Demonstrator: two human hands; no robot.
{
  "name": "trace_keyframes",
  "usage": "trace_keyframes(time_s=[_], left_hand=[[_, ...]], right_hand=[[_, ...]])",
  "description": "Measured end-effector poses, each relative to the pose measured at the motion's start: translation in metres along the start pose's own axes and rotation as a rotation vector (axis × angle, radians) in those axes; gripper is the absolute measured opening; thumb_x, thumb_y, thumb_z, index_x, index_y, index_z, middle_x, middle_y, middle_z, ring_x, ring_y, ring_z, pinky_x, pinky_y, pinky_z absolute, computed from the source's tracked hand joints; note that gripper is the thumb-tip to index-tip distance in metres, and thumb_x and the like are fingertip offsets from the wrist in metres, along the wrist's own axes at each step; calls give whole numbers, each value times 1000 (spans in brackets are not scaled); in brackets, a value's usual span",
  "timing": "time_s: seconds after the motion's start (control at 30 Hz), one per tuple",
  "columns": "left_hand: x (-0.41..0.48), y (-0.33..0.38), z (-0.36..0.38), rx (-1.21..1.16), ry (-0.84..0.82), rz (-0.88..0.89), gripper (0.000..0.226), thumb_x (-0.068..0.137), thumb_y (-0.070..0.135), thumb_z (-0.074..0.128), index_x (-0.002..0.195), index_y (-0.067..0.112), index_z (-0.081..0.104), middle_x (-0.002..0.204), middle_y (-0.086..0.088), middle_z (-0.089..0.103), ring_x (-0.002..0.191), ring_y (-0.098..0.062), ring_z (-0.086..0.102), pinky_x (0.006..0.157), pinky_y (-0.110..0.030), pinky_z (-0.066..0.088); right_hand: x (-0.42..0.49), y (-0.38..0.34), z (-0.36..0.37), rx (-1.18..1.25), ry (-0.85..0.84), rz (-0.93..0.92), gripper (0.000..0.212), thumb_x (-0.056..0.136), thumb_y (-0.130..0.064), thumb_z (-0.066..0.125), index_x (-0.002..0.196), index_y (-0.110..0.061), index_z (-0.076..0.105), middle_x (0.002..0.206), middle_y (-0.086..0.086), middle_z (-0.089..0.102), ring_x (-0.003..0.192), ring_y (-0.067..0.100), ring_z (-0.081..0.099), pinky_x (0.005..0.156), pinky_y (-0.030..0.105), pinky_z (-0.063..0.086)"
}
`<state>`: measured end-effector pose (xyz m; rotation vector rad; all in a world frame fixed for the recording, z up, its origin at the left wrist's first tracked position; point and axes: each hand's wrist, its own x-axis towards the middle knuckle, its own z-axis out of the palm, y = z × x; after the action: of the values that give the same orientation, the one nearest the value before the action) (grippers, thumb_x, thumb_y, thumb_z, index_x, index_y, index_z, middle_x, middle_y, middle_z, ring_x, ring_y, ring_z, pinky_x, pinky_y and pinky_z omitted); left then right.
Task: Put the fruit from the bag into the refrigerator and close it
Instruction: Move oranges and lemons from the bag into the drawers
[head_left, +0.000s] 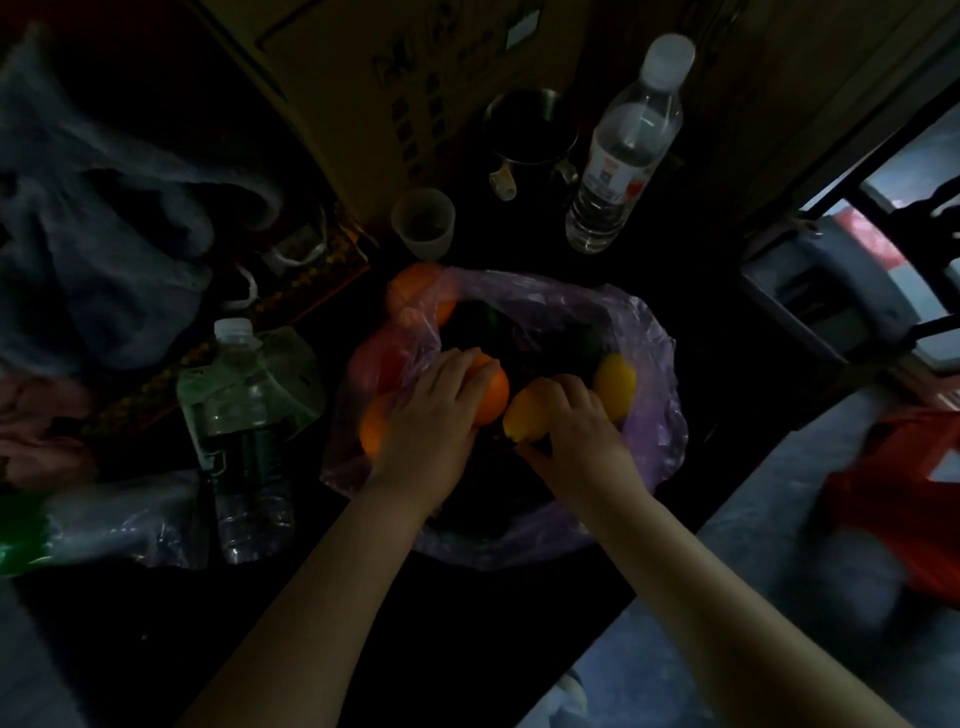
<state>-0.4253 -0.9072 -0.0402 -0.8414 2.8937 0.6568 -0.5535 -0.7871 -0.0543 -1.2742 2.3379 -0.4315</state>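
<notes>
A thin purple plastic bag (655, 415) lies open on a dark table in dim light, with fruit inside. My left hand (431, 415) is closed over an orange (493, 397) in the bag's middle. My right hand (576, 428) grips a yellow lemon (525, 415) just to the right of that orange. A second lemon (615, 384) rests further right in the bag. Another orange (421, 291) sits at the bag's far left rim, an orange fruit (374, 428) shows through the plastic at the near left, and a reddish fruit (387, 358) lies between them. No refrigerator is in view.
A tall water bottle (623, 150), a metal mug (530, 135) and a plastic cup (423, 223) stand behind the bag, before a cardboard box (363, 78). Bottles in plastic wrap (249, 415) and other bags (93, 249) crowd the left. A red bag (904, 483) lies on the floor at right.
</notes>
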Motion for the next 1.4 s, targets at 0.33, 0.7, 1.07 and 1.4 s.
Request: trace_keyframes(time_s=[0.33, 0.7, 1.07, 1.4], left_hand=[[-5, -1, -1, -21, -10, 13, 72, 91, 10, 59, 148, 27, 18, 156, 3, 9, 145, -20, 6, 107, -35, 32], [-38, 52, -72, -149, 28, 188, 75, 87, 26, 65, 148, 29, 21, 154, 9, 14, 140, -14, 18, 106, -32, 32], [-96, 169, -118, -188, 176, 664, 76, 75, 19, 75, 141, 20, 38, 145, -1, 35, 131, -22, 39, 103, -36, 39], [-207, 246, -116, -159, 143, 902, 78, 76, 29, 76, 143, 27, 35, 147, 7, 32, 131, -17, 38, 98, -33, 40]], right_hand=[[-10, -6, 5, 41, 95, -57, 49, 79, -21, 69, 123, -14, 48, 129, 6, 46, 110, 30, 50, 64, 34, 46], [-90, -10, -95, 39, 253, -133, 71, 68, -23, 76, 130, -18, 42, 133, 10, 46, 118, 32, 48, 92, 41, 48], [-249, -17, -172, -54, 572, -16, 68, 74, -26, 75, 134, -22, 44, 138, 1, 43, 127, 16, 38, 101, 20, 29], [-424, -43, -164, -114, 766, 188, 78, 74, -28, 78, 140, -24, 37, 143, -2, 40, 126, 1, 27, 95, 5, 18]])
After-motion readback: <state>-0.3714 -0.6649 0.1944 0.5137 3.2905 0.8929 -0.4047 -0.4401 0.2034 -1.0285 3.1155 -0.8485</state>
